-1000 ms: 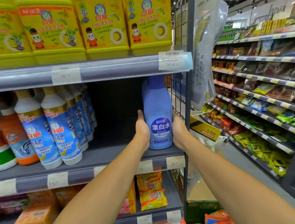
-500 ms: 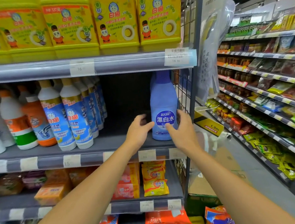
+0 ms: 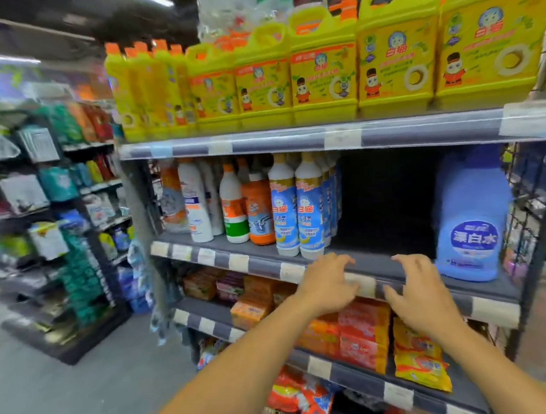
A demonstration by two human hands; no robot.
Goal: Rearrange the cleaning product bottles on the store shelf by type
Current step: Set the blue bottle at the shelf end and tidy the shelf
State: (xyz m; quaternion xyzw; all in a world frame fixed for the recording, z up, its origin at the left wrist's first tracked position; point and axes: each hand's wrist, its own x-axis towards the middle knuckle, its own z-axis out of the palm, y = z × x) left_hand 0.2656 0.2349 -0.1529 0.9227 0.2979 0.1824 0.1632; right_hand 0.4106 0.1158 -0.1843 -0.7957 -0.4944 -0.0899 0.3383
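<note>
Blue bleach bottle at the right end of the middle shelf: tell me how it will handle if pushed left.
The blue bleach bottle looks like rigid plastic, so it should hold its shape. It is the bulkiest bottle on that shelf, so probably heavy if full. Its broad flat base suggests sliding rather than tipping or rolling.

blurred: left aisle rack [image 3: 53,207] | indistinct: bleach bottle [image 3: 472,223] top (under shelf rail [image 3: 292,141]) | unreadable: price tags [image 3: 291,272]

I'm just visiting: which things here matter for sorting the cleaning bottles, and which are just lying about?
Job: blue bleach bottle, white-and-blue bottles, orange bottle, left hand and right hand, both empty.
Lying about: yellow jugs above, already grouped; packets below; next aisle's rack.
</note>
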